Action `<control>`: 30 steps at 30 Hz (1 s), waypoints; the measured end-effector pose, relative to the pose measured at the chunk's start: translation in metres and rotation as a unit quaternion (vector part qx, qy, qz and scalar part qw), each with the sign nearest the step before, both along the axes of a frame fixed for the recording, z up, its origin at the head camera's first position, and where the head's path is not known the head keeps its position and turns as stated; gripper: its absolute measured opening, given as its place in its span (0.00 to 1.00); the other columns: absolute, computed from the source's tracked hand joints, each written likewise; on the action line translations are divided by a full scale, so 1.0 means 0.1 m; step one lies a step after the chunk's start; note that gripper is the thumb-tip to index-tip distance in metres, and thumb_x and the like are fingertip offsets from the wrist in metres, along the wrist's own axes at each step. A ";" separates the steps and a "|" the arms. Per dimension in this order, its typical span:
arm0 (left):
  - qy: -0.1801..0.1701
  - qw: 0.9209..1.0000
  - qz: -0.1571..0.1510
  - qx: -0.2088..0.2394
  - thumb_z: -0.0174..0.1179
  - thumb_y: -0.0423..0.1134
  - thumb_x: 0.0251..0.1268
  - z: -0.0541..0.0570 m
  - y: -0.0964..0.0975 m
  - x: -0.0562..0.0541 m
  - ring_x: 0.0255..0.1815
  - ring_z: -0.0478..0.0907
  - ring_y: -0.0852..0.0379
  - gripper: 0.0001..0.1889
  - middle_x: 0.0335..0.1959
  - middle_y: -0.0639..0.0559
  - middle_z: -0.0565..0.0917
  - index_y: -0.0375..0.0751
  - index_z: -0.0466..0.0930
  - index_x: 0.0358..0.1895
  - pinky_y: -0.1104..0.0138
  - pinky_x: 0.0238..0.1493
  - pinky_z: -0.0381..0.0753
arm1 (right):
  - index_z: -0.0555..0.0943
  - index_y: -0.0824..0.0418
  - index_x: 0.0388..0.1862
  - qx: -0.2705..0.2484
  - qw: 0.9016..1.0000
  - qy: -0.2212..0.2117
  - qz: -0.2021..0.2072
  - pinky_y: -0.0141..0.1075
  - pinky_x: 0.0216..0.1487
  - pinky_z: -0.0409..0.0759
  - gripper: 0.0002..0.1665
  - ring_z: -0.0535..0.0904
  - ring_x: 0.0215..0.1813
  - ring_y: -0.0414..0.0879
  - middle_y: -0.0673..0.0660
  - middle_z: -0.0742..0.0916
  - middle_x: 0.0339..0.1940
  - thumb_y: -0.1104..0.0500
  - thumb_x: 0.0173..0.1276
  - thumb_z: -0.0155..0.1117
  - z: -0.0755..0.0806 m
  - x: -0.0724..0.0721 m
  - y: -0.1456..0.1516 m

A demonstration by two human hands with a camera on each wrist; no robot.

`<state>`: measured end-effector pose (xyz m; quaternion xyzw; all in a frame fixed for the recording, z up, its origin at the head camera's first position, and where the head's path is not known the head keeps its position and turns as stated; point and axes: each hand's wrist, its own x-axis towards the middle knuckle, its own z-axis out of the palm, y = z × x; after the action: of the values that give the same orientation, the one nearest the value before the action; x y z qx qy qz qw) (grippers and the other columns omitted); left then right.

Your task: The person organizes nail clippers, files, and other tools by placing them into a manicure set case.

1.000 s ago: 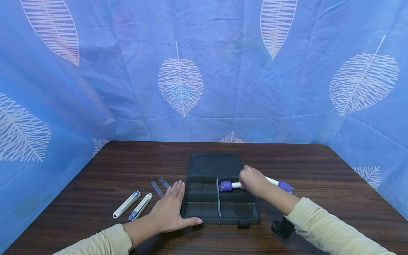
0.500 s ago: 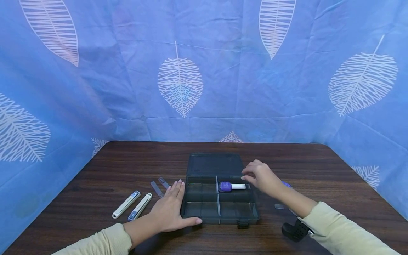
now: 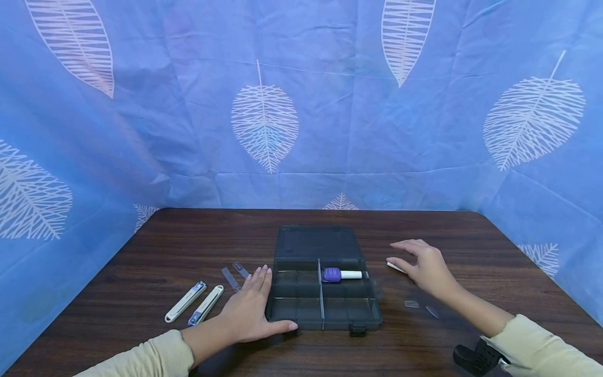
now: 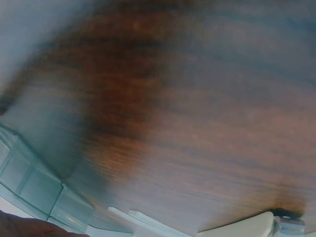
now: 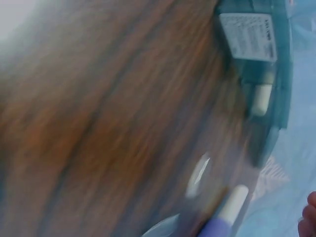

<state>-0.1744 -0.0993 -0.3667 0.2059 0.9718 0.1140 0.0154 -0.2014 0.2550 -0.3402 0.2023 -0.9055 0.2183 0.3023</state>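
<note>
A dark see-through plastic box [image 3: 296, 312] with dividers lies with its lid [image 3: 314, 243] folded back. Its far right compartment holds a purple nail polish bottle [image 3: 332, 275] with a white cap, lying on its side. My left hand [image 3: 252, 305] rests against the box's left side, fingers straight, thumb along the front edge. My right hand [image 3: 431, 268] is right of the box, thumb and fingers apart. Just under it, a second nail polish bottle shows only its white cap [image 3: 395, 267]; the right wrist view shows this purple bottle [image 5: 217, 228] on the table, apart from the fingers.
Two nail clippers [image 3: 186, 302] lie left of my left hand. Two thin clear strips [image 3: 231, 279] lie by its fingertips, partly covered. Right of the box are two small clear pieces [image 3: 411, 303]. A blue leaf-patterned cloth [image 3: 188, 131] hangs around the brown table [image 3: 212, 235].
My right hand has let go of the first nail polish bottle in the far right compartment. It has moved right, to above the second bottle. The left hand has stayed still.
</note>
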 end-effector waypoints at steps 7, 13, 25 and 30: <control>-0.001 1.000 0.002 0.000 0.52 0.77 0.44 0.00 0.00 0.01 0.74 0.51 0.42 0.60 0.72 0.36 0.55 0.29 0.50 0.71 0.51 0.70 0.57 | 0.81 0.70 0.47 -0.027 0.998 -0.046 -0.036 0.28 0.16 0.61 0.23 0.57 0.13 0.31 0.69 0.84 0.44 0.63 0.51 0.71 -0.11 0.07 0.24; 0.001 1.000 0.004 -0.002 0.51 0.77 0.44 -0.01 0.00 -0.01 0.74 0.52 0.42 0.61 0.72 0.35 0.55 0.30 0.50 0.71 0.51 0.70 0.57 | 0.79 0.70 0.49 -0.040 0.994 -0.080 -0.057 0.30 0.15 0.59 0.26 0.73 0.17 0.45 0.72 0.83 0.47 0.62 0.51 0.72 -0.21 0.11 0.40; 0.006 1.000 -0.002 -0.002 0.51 0.78 0.44 -0.02 0.00 0.00 0.74 0.52 0.42 0.61 0.72 0.35 0.55 0.29 0.50 0.70 0.51 0.70 0.58 | 0.78 0.73 0.51 -0.035 0.980 -0.164 -0.103 0.55 0.41 0.77 0.30 0.77 0.48 0.70 0.74 0.82 0.47 0.55 0.54 0.72 -0.35 0.11 0.57; 0.003 1.000 -0.001 -0.002 0.51 0.78 0.44 -0.02 0.00 0.00 0.74 0.52 0.42 0.61 0.72 0.35 0.55 0.29 0.50 0.71 0.51 0.70 0.58 | 0.77 0.73 0.52 -0.026 0.972 -0.203 -0.119 0.57 0.44 0.75 0.32 0.75 0.51 0.72 0.76 0.80 0.49 0.52 0.56 0.70 -0.37 0.10 0.60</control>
<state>-0.1749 -0.0995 -0.3690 0.2073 0.9719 0.1109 0.0127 -0.1913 0.3150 -0.3768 0.0369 -0.9596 0.2408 0.1408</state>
